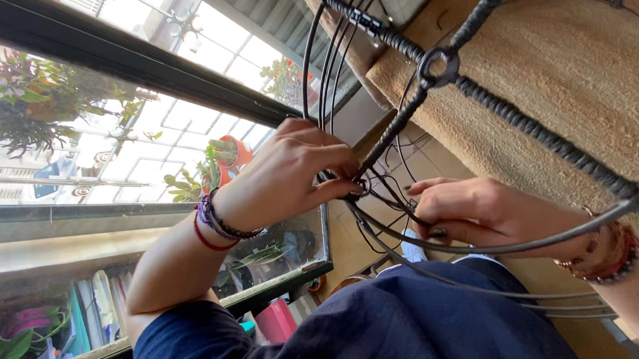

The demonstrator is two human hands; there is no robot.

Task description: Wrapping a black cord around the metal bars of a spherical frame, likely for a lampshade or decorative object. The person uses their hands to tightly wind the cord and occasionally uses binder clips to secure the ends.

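By the window, my left hand (298, 171) pinches the wire frame (484, 101); my right hand (478, 213) has its fingers closed on thin wires (391, 198).

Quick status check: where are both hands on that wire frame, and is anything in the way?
Left hand pinching wire frame at a joint. Right hand gripping thin dark wire beside it. Nothing in the way.

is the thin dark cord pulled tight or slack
Slack: the thin dark cord loops loosely between the left hand and right hand beside the wrapped metal wire frame.
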